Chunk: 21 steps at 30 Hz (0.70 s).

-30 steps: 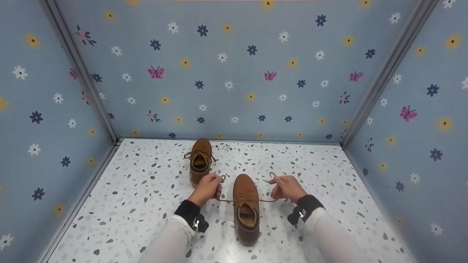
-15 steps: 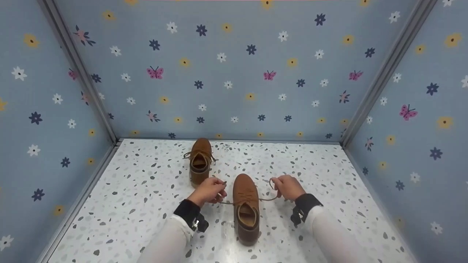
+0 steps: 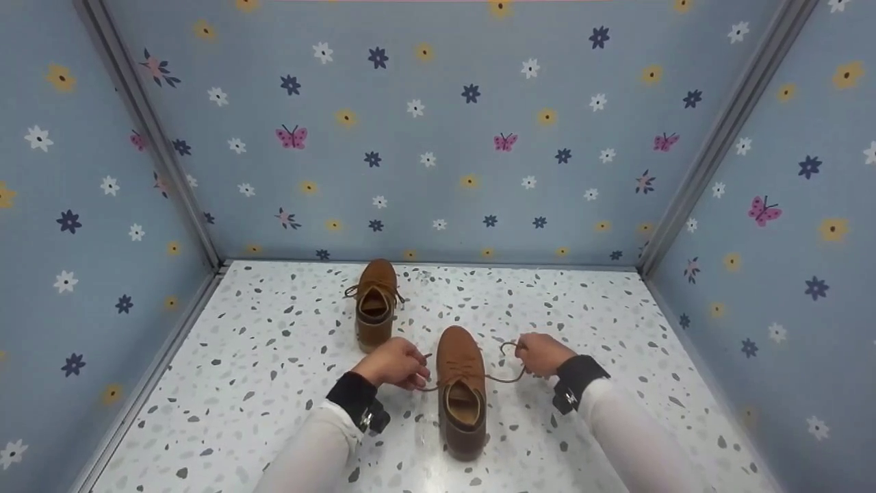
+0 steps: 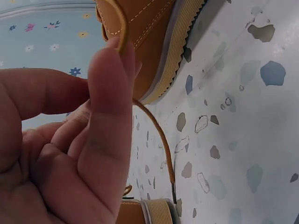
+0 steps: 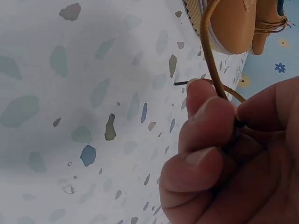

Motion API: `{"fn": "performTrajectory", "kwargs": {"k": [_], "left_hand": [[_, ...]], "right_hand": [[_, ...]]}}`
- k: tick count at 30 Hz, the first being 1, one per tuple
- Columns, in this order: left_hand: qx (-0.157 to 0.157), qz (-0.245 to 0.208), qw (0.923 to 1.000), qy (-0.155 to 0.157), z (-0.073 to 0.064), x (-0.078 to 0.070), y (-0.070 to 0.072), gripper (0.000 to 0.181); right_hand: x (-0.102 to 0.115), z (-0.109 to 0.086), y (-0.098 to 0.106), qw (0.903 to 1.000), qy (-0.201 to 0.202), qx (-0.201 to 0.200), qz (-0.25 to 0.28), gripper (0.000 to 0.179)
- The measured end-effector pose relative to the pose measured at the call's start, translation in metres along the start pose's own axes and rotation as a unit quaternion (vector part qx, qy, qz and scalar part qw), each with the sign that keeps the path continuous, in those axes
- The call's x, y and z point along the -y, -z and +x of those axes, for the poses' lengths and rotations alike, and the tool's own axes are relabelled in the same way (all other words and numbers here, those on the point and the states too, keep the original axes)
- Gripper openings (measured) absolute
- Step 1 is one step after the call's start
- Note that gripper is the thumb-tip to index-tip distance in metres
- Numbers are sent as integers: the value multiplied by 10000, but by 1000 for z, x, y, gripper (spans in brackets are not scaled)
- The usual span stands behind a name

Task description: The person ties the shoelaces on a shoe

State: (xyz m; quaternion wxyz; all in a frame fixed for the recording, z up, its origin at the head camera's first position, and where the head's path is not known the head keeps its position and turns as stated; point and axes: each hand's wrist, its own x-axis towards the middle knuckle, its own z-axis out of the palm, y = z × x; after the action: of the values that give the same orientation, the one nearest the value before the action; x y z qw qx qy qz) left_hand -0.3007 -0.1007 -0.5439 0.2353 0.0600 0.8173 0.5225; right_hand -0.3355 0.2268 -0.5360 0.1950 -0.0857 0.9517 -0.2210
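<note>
A brown lace-up ankle shoe (image 3: pixel 460 352) stands on the speckled surface, toe pointing away, with one lace end drawn out to each side. To its left, my left hand (image 3: pixel 393 363) pinches one end of the shoelace (image 4: pixel 156 126) between thumb and finger; the dark-tipped end hangs past the fingers in the left wrist view. On the shoe's right side, my right hand (image 3: pixel 544 355) pinches the other lace end (image 5: pixel 212 65), its tip poking out beyond the curled fingers. Both lace stretches between hands and shoe sag a little. The lacing on the shoe's front shows no bow.
A matching brown shoe (image 3: pixel 378 274) stands farther back on the left, its lace tied in a bow. Flower-patterned blue panels (image 3: pixel 438 137) with grey frame posts (image 3: pixel 157 137) close off the back and both sides of the speckled white surface (image 3: pixel 582 301).
My left hand has shifted slightly toward the shoe and nearer me, my right hand slightly outward. The laces, fairly straight a second ago, now hang slacker. The shoes stay put.
</note>
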Motion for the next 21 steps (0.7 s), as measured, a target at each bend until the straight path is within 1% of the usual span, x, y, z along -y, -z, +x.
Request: {"fn": "performTrajectory", "kwargs": {"k": [3, 6, 8, 11, 16, 19, 21], "left_hand": [[-171, 214, 9995, -124, 1, -4, -1, 17], [-429, 577, 9969, -332, 4, -6, -3, 11], [-611, 829, 9934, -510, 5, -6, -4, 12], [-889, 1165, 9860, -793, 8, -5, -7, 14], [-1274, 1450, 9753, -1074, 10, -3, -13, 19], [-1475, 1578, 9692, -1183, 11, -2, -17, 18], [-1640, 1749, 9616, -1338, 11, -1, -20, 18]], "right_hand": [[0, -1, 3, 9999, 107, -37, -114, 26], [1, -2, 7, 9997, 108, -127, -202, 23], [2, -3, 9, 9994, 77, -192, -286, 19], [4, -3, 13, 9985, 155, -327, -415, 15], [7, -2, 19, 9938, 455, -823, -585, 14], [10, -1, 22, 9879, 651, -1247, -660, 14], [14, -1, 24, 9832, 759, -1509, -693, 13]]}}
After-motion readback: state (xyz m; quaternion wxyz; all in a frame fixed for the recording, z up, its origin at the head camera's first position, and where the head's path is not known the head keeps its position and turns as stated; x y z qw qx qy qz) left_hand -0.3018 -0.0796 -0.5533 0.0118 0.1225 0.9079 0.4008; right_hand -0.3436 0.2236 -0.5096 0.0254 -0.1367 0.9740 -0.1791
